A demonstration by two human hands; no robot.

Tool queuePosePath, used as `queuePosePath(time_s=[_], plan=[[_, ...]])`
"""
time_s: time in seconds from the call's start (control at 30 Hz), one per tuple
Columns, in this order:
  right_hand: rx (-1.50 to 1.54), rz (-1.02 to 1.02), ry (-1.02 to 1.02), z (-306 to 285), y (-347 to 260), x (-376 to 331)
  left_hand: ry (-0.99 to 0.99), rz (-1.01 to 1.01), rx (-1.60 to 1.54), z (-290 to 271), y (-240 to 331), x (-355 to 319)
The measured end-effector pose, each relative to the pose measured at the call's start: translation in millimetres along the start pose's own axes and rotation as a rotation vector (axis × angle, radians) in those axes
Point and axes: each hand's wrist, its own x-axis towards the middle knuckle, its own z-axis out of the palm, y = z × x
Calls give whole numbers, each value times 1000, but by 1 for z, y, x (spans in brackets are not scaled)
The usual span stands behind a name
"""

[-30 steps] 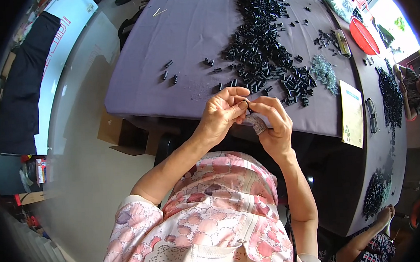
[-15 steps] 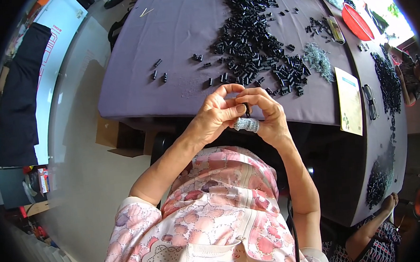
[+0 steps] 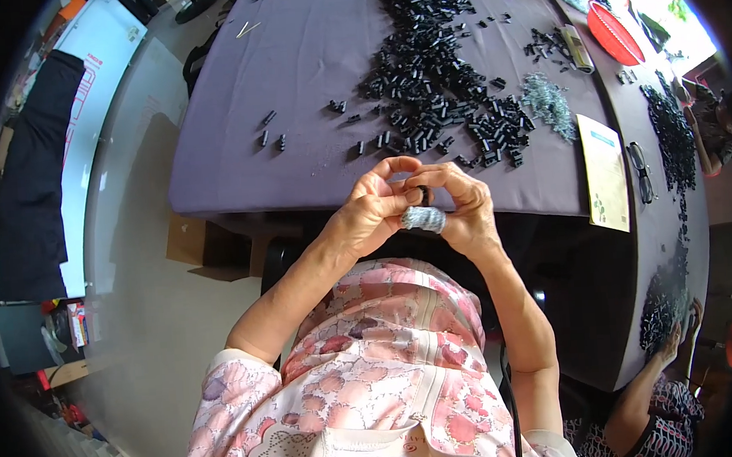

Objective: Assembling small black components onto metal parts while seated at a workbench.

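Observation:
Both hands meet just in front of the table's near edge, fingertips pinched together around a small black plastic piece (image 3: 425, 194). My left hand (image 3: 375, 205) has thumb and index finger closed on its left side. My right hand (image 3: 467, 204) curls over it from the other side, index finger bent across the top. A grey knitted-looking wrap (image 3: 423, 219) sits at my right thumb, below the piece. The fingers hide most of the piece. Just beyond the hands lies a large heap of similar black plastic pieces (image 3: 425, 85), with several loose ones (image 3: 270, 139) to its left.
The table has a purple-grey cloth (image 3: 291, 67). Right of the heap lie small translucent grey bits (image 3: 548, 107), a yellowish booklet (image 3: 603, 175), eyeglasses (image 3: 642, 173) and a red basket (image 3: 615, 33). Another person's hands (image 3: 678, 340) work by more black pieces at the lower right.
My hands keep the same pinch, with the black piece now more covered by the fingers. The view has shifted slightly. At the lower right, the other person's hands have moved and spread apart.

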Motion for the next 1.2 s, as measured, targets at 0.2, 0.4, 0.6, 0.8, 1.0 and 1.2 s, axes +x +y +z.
queuePosePath(time_s=[0.2,0.4,0.6,0.8,1.0,1.2], plan=[[20,-18,35,6,2,2,-16,-26,-76,-9,-3,-4],[-115,-57,-61,-7,-12,6,223,63,171,7,3,-4],[-530,79,493,-102,60,12,416,367,829,-5,36,-1],[-837,232,372,-160,91,26,610,479,1335,-43,55,3],[-1036,198,128,-171,107,49,659,620,1562,-46,61,-2],[-1138,244,6,-175,112,53,761,737,1836,-47,65,-3]])
